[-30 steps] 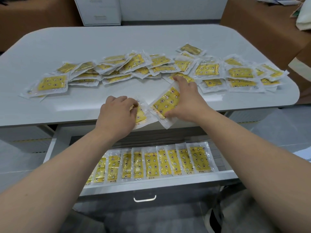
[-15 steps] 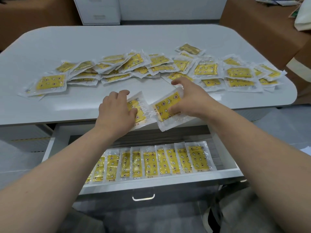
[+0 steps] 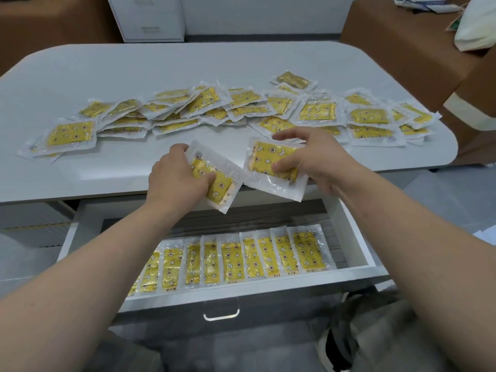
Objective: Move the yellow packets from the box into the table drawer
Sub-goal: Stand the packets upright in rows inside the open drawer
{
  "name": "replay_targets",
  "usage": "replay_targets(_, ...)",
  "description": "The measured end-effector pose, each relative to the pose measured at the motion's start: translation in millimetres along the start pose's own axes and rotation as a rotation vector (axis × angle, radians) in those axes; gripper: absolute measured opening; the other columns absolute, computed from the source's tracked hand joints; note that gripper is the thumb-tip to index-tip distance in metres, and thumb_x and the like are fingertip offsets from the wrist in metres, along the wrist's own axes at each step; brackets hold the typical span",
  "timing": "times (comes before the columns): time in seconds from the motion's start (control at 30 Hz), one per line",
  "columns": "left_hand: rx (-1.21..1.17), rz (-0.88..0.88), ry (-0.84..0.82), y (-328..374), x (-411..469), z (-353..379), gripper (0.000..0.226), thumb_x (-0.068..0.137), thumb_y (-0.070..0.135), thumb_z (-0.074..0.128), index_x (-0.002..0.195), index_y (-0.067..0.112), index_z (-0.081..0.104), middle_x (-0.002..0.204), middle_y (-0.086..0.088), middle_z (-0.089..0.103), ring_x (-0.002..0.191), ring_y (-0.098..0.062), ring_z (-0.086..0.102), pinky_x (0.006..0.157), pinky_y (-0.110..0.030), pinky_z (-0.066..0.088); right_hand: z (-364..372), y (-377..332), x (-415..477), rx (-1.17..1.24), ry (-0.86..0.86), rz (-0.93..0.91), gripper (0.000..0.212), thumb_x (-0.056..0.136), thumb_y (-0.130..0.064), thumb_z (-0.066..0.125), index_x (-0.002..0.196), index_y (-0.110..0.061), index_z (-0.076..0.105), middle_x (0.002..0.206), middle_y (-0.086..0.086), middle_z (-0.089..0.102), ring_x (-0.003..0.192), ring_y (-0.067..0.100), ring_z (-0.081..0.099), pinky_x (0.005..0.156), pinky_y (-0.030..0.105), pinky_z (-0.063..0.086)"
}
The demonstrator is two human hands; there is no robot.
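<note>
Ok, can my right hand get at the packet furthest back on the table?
Likely yes: nothing covers the far packet, and only flat packets lie between. But the right hand grips a second packet.

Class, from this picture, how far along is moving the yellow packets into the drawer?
Done: a row of packets lies overlapped along the drawer front. In hand: the left hand grips the left packet, the right hand the right packet, over the table edge. Left: scattered packets cover the table.
</note>
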State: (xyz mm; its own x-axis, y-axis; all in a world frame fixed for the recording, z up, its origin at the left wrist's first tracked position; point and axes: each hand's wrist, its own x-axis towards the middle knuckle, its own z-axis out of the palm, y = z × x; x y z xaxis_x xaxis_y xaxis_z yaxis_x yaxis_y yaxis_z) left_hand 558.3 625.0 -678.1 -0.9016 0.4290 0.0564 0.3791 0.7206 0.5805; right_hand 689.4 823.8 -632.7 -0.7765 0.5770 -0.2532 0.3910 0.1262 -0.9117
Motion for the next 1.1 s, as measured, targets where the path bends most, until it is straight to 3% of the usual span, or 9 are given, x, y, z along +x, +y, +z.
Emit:
replay_targets(0.1,-0.015,0.04,0.007,5.0,-3.9,2.0,0.055,0.083,0.043,0.078,0.123,0.017,0.052,0.106,0.002,0.063,0.096,-0.02,0.061,0.075,-0.035,0.05,-3.8,2.1,0.2,0.147,-0.041,0.103,0.043,0.072,0.01,0.081,0.098,-0.023,0.073,0.096,0.006,0.077,0.084,0.025,0.076,0.072,0.041,0.064)
replay_targets(0.2,0.078,0.102,0.039,5.4,-7.3,4.2,0.04,0.083,0.05,0.074,0.094,0.017,0.054,0.089,0.001,0.059,0.081,-0.019,0.056,0.063,-0.033,0.041,-9.0,4.5,2.9,0.187,-0.096,0.152,0.036,0.073,0.009,0.08,0.102,-0.01,0.073,0.096,0.011,0.078,0.082,0.025,0.077,0.068,0.039,0.062)
replay_targets(0.3,0.072,0.142,0.049,6.3,-9.8,5.3,0.039,0.083,0.05,0.074,0.089,0.017,0.054,0.085,0.001,0.056,0.075,-0.016,0.053,0.06,-0.03,0.038,-14.6,6.9,4.4,0.067,-0.167,0.106,0.027,0.075,0.004,0.081,0.088,-0.014,0.066,0.091,0.009,0.077,0.087,0.028,0.075,0.075,0.04,0.06)
replay_targets(0.37,0.076,0.203,0.044,8.7,-11.7,4.4,0.037,0.084,0.049,0.073,0.086,0.018,0.053,0.081,0.002,0.053,0.073,-0.014,0.051,0.057,-0.028,0.036,-18.9,7.4,2.4,-0.039,-0.226,0.047,0.032,0.077,0.005,0.079,0.093,-0.018,0.063,0.095,0.01,0.075,0.089,0.029,0.074,0.076,0.04,0.061)
replay_targets(0.5,0.337,0.495,-0.113,12.7,-18.0,1.6,0.033,0.089,0.045,0.066,0.081,0.022,0.044,0.07,0.009,0.046,0.061,-0.011,0.043,0.05,-0.03,0.028,-32.2,8.9,0.1,-0.073,-0.47,0.061,0.062,0.082,0.015,0.07,0.125,-0.029,0.064,0.109,0.015,0.072,0.096,0.034,0.073,0.077,0.044,0.061)
replay_targets(0.67,0.445,0.55,-0.371,10.8,-29.0,11.9,0.037,0.087,0.045,0.068,0.075,0.026,0.039,0.071,0.008,0.051,0.064,-0.012,0.047,0.052,-0.03,0.031,-33.6,12.6,6.2,-0.133,-0.453,0.072,0.039,0.078,0.017,0.07,0.097,-0.015,0.06,0.089,0.01,0.071,0.085,0.031,0.071,0.063,0.037,0.057)
replay_targets(0.87,0.34,0.428,-0.454,0.9,-26.8,21.6,0.036,0.089,0.04,0.07,0.076,0.027,0.04,0.076,0.008,0.052,0.064,-0.009,0.046,0.054,-0.027,0.031,-29.5,29.5,6.4,-0.519,-0.538,0.201,0.044,0.079,0.008,0.073,0.11,-0.022,0.065,0.103,0.011,0.067,0.084,0.029,0.072,0.062,0.038,0.061)
replay_targets(0.97,0.306,0.404,-0.464,-0.2,-25.8,23.5,0.032,0.091,0.037,0.068,0.078,0.028,0.041,0.079,0.009,0.052,0.067,-0.007,0.046,0.055,-0.026,0.032,-25.8,47.0,13.1,-0.747,-0.532,0.232,0.024,0.087,-0.01,0.075,0.107,-0.023,0.07,0.101,0.006,0.073,0.088,0.025,0.073,0.075,0.041,0.063)
replay_targets(1.1,0.247,0.345,-0.528,-0.2,-24.8,25.7,0.026,0.093,0.03,0.067,0.082,0.022,0.045,0.084,0.003,0.055,0.071,-0.015,0.051,0.06,-0.03,0.041,-21.7,69.3,21.2,-1.182,-0.566,0.188,0.01,0.086,-0.019,0.073,0.095,-0.022,0.071,0.099,0.0,0.071,0.088,0.017,0.067,0.073,0.029,0.057)
